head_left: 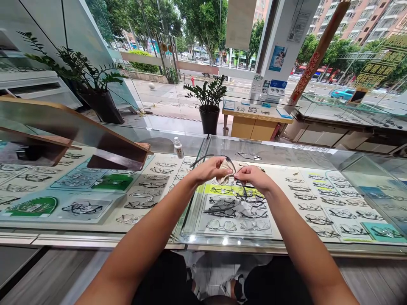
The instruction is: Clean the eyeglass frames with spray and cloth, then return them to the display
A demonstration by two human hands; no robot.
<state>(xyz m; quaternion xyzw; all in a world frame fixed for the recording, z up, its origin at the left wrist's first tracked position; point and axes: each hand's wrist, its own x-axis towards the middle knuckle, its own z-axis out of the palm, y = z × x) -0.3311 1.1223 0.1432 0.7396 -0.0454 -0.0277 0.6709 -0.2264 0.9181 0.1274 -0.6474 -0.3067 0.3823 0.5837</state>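
Over the glass counter, my left hand (211, 168) is closed around a crumpled beige cloth (224, 173). A thin dark curved piece (203, 156), which looks like part of a pair of glasses, arches past that hand and meets the cloth. My right hand (251, 176) pinches the dark piece close to the cloth's right edge. The fingers hide much of its shape, and I cannot make out lenses between the hands. Under the glass, below both hands, lie rows of eyeglasses (221, 225).
A small white bottle (178, 148) stands on the counter left of my hands. Farther left is a tilted wooden-edged mirror or stand (79, 123). More glasses (319, 219) fill the case at right. A potted plant (210, 118) and a low display table (254, 123) stand beyond the counter.
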